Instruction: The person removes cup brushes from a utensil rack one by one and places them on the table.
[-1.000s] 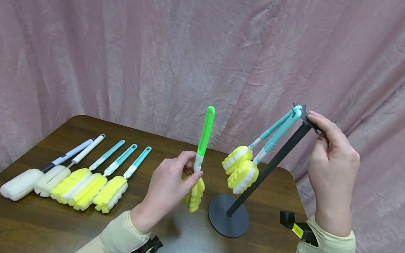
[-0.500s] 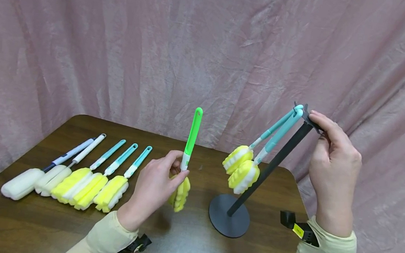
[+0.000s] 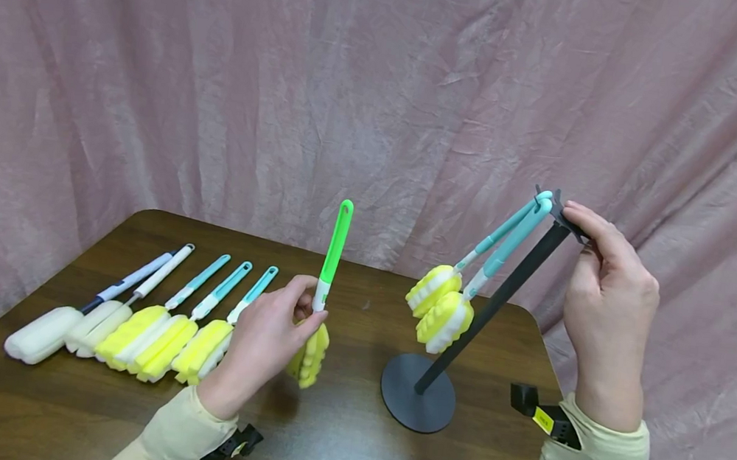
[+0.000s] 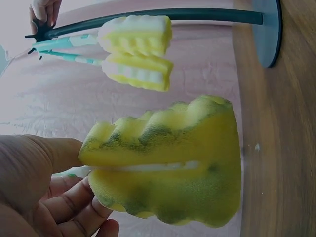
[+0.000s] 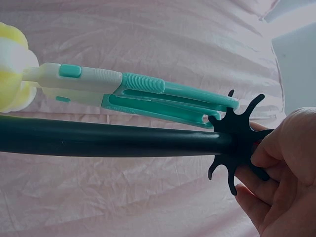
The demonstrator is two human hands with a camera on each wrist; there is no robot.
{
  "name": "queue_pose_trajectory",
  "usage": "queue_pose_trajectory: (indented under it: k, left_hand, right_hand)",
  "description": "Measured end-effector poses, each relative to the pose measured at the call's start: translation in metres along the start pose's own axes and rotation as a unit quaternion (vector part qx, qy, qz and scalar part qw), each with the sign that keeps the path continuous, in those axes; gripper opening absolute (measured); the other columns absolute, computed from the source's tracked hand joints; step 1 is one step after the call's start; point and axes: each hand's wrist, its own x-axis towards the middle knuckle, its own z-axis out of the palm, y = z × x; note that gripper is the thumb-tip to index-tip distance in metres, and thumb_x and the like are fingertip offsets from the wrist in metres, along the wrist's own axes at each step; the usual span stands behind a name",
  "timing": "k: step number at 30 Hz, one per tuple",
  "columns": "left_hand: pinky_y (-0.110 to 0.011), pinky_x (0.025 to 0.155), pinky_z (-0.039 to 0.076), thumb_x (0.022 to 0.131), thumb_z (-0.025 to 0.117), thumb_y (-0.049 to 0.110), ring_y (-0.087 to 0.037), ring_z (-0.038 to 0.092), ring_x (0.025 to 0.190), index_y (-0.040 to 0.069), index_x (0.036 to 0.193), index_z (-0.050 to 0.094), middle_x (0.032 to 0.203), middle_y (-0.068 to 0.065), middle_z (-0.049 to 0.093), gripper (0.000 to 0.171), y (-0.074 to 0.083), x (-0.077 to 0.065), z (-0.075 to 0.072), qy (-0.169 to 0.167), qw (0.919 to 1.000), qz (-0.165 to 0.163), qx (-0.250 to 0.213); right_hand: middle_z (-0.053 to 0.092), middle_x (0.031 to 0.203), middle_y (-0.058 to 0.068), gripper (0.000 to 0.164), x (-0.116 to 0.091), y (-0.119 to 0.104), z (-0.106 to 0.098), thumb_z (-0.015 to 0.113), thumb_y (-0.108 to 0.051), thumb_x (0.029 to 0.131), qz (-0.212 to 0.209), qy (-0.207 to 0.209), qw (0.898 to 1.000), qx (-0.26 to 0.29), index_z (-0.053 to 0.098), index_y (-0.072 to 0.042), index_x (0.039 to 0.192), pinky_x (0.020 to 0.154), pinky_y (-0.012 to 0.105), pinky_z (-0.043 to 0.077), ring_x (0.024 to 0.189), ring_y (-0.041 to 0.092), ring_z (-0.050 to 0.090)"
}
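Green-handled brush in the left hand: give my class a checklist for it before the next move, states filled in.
1. Left hand grips the green-handled brush: ok.
2. Holed end uppermost: ok.
3. Right hand holds the top of the black stand: ok.
4. Bare hook on the stand: ok.
5. Sponge head clean: not ok, darkened in places.
6. Firmness of grip: cannot tell.
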Motion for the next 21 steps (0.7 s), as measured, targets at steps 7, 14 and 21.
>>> queue_pose_trajectory:
  k: [7,14,21]
  left_hand:
    - [-0.028,0.054,0.04,0.085,0.078,0.031,-0.004,0.055,0.068,0.025,0.116,0.06,0.082,0.02,0.062,0.037,-0.004,0.001,-0.002,0.001,0.9999,0.0,0.013]
    - [-0.029,0.054,0.04,0.086,0.077,0.032,-0.004,0.056,0.068,0.024,0.116,0.061,0.082,0.02,0.062,0.035,-0.009,0.004,-0.008,-0.006,0.9997,0.0,0.025]
    - [-0.029,0.054,0.041,0.086,0.076,0.031,-0.003,0.058,0.069,0.023,0.117,0.062,0.081,0.018,0.062,0.035,-0.017,0.005,-0.01,-0.013,0.9989,-0.006,0.045]
  right_hand:
    - [0.069,0.12,-0.007,0.046,0.0,0.0,0.0,0.04,0.004,0.097,0.0,-0.001,1.0,-0.004,0.074,-0.015,0.121,0.086,0.013,0.038,0.114,-0.001,0.06]
    - [0.07,0.12,-0.006,0.045,0.0,0.001,0.0,0.041,0.004,0.097,-0.001,-0.002,1.0,-0.001,0.074,-0.015,0.121,0.089,0.013,0.039,0.114,-0.002,0.06]
    - [0.069,0.12,-0.007,0.045,0.0,0.0,-0.001,0.041,0.004,0.097,-0.001,-0.001,1.0,-0.006,0.074,-0.015,0.121,0.089,0.013,0.039,0.114,-0.001,0.059]
